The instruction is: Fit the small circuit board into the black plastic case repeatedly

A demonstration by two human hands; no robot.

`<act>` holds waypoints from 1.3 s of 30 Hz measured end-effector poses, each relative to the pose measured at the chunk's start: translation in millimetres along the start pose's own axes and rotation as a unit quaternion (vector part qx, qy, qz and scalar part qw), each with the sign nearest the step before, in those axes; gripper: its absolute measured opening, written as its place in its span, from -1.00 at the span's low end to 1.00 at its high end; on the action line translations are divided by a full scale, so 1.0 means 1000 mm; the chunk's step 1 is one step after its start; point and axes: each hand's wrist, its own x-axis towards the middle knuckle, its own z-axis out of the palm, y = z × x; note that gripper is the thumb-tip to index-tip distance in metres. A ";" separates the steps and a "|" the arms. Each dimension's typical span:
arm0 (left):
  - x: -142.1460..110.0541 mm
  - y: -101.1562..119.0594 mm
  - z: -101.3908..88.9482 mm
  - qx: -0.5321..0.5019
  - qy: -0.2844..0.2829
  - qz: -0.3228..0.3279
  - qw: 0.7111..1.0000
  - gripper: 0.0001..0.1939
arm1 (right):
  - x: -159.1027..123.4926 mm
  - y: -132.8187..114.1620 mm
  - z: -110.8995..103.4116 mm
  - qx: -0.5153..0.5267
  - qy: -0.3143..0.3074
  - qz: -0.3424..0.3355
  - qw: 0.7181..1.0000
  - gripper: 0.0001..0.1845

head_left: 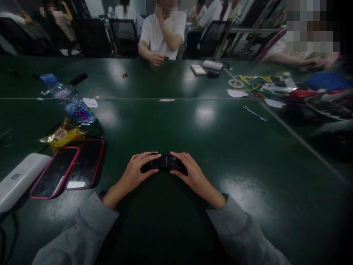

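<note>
A small black device with a dark face and faint pale markings lies level at the front middle of the green table. My left hand grips its left end, thumb along the near edge and fingers along the far edge. At its right end my right hand holds it the same way. Its exact kind is too dark to tell, and both ends are partly covered by my fingers.
Left of me are a white power bank, two red-edged phones, a yellow wrapper and a plastic bottle. A wrench and tangled cables lie to the right. Across the table sits a person.
</note>
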 end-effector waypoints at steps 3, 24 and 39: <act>0.000 -0.002 0.001 -0.001 -0.003 -0.004 1.000 -0.48 | 0.000 0.001 0.001 -0.003 -0.003 0.003 1.000 -0.37; -0.001 -0.004 0.004 0.028 -0.001 -0.008 1.000 -0.50 | -0.005 -0.003 0.001 -0.089 0.036 -0.067 0.993 -0.31; 0.000 -0.005 0.004 0.027 0.002 0.007 1.000 -0.50 | -0.001 -0.021 0.004 -0.079 0.095 -0.081 0.989 -0.75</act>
